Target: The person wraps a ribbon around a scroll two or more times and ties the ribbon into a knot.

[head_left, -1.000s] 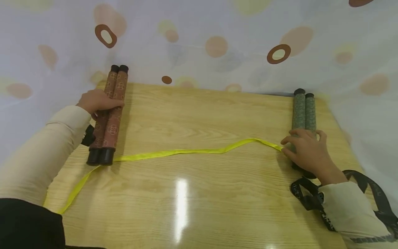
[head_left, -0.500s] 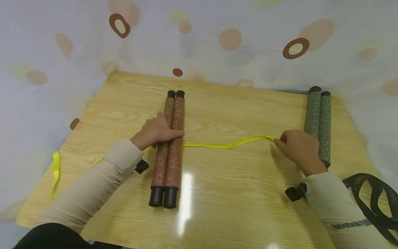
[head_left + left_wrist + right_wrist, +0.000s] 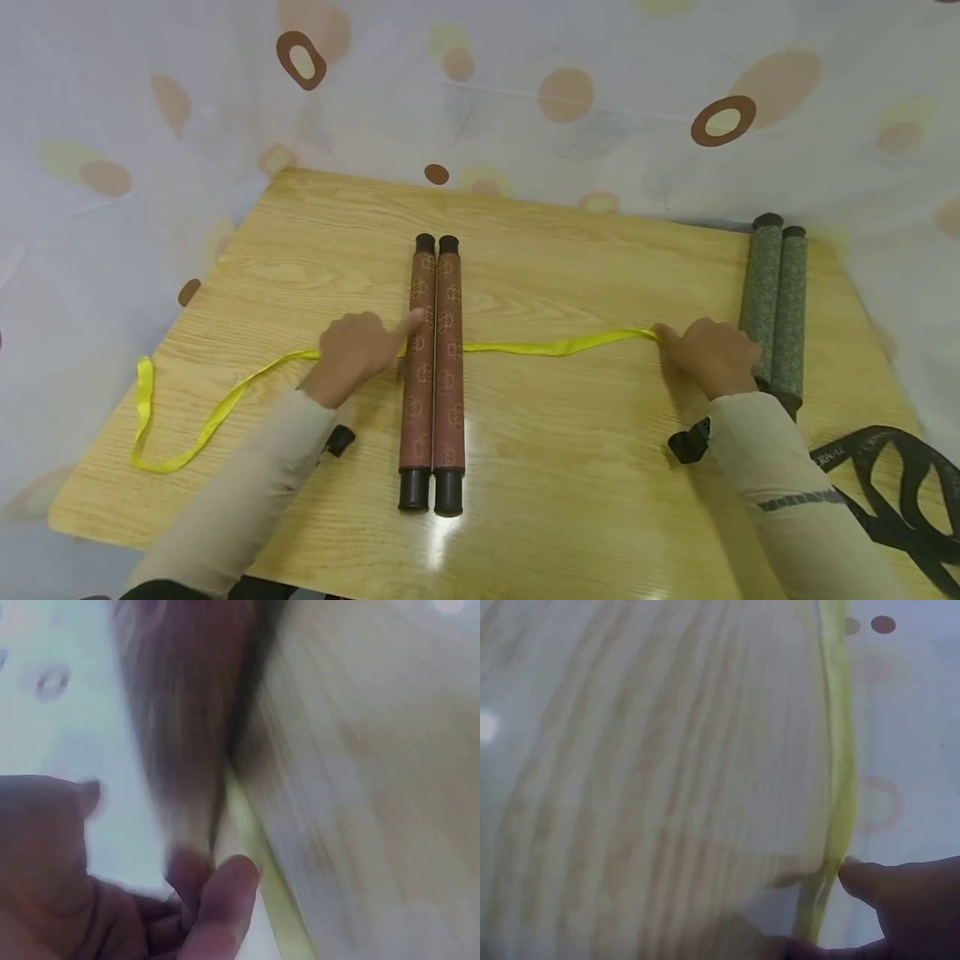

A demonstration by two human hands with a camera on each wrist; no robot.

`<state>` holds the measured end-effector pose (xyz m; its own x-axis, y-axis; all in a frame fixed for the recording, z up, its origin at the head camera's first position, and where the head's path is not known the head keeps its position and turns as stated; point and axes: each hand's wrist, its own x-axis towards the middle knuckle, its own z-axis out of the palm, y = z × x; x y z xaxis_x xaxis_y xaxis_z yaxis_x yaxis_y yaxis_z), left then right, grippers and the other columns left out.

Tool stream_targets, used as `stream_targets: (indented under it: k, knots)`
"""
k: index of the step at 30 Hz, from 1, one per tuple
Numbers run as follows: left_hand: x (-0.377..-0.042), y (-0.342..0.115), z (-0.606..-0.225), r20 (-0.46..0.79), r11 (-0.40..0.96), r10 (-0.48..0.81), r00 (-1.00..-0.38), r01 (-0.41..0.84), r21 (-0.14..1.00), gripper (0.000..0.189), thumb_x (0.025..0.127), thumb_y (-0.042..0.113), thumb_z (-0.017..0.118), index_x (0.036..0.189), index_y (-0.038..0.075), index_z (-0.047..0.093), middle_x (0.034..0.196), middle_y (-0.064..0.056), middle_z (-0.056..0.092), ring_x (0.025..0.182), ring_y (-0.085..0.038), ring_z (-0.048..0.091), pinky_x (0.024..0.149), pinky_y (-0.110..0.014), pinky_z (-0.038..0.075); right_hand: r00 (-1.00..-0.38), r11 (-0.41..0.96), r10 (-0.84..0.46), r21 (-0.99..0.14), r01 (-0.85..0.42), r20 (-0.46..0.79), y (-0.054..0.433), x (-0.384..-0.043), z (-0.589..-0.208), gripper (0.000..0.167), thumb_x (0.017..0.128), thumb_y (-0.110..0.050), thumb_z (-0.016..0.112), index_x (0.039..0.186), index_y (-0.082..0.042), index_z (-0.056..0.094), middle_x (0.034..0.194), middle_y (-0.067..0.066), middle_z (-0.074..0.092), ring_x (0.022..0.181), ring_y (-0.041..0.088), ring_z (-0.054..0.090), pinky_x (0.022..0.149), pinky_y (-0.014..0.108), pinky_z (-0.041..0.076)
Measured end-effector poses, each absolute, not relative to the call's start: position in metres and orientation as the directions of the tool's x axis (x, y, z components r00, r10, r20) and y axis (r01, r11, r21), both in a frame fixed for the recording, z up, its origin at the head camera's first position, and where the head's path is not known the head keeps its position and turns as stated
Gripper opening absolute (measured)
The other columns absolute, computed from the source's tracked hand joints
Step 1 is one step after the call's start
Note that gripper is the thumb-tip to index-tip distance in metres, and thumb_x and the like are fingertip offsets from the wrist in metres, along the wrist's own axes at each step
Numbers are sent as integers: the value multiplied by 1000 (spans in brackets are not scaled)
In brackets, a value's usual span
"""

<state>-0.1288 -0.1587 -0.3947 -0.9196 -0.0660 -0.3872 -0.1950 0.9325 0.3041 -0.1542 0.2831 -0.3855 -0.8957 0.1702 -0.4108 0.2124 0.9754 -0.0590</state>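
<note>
A reddish-brown scroll [image 3: 448, 367] with two parallel rolls, a pale flower pattern and black end knobs lies mid-table over a yellow ribbon [image 3: 525, 348]. My left hand [image 3: 356, 354] is at the scroll's left side, its thumb reaching over the left roll. In the left wrist view, its thumb stands apart from loosely bent fingers [image 3: 225, 900], with the blurred scroll beyond. My right hand [image 3: 708, 352] pinches the ribbon's right end between thumb and fingers; the right wrist view shows the ribbon [image 3: 838, 750] running away from that pinch.
A green-grey scroll [image 3: 789, 325] lies at the table's right, just beyond my right hand. A black lettered strap [image 3: 900, 467] is coiled at the right front. The ribbon's left end curls near the table's left edge. A white spotted cloth [image 3: 495, 125] hangs behind the wooden table [image 3: 570, 500].
The reddish-brown scroll was carried from the left to mid-table onto the ribbon, then my left hand loosened and drew off leftward. My right hand moved slightly left from the green-grey scroll, pinching the ribbon.
</note>
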Motion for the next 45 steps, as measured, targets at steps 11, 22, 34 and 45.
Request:
stream_targets:
  k: [11, 22, 34, 45]
  knots:
    - [-82, -331, -405, -511, 794, -257, -820, -481, 371, 65, 100, 52, 39, 55, 14, 67, 49, 6, 61, 47, -12, 59, 49, -31, 46, -933, 961, 81, -221, 166, -349, 298, -161, -385, 41, 98, -29, 55, 62, -11, 61, 53, -1, 46, 52, 19, 45, 48, 33, 37]
    - [-107, -341, -401, -302, 83, -422, -855, -368, 926, 14, 96, 14, 59, 96, 1, 65, 81, 20, 72, 56, 0, 69, 54, -18, 56, -986, 952, 160, -255, 167, -48, 307, -164, -376, 41, 95, -25, 59, 60, -4, 67, 49, 4, 55, 46, 22, 50, 41, 34, 37]
    - [-148, -277, -316, -30, -574, -46, -998, 2, 819, 20, 101, 9, 56, 83, 7, 64, 85, -3, 69, 86, -18, 60, 88, -32, 38, -904, 706, 337, -706, 59, 261, 249, -207, -266, 20, 95, -19, 57, 96, -13, 76, 54, -35, 49, 48, -15, 51, 60, 6, 45]
    - [-169, -202, -265, 67, -440, 70, -995, 29, 897, 4, 94, 8, 66, 96, 6, 69, 90, -2, 70, 83, -14, 65, 82, -26, 51, -875, 212, 324, -929, -304, 361, 199, -221, -204, 19, 92, 0, 58, 78, -13, 59, 66, -9, 66, 54, 2, 64, 57, 11, 53]
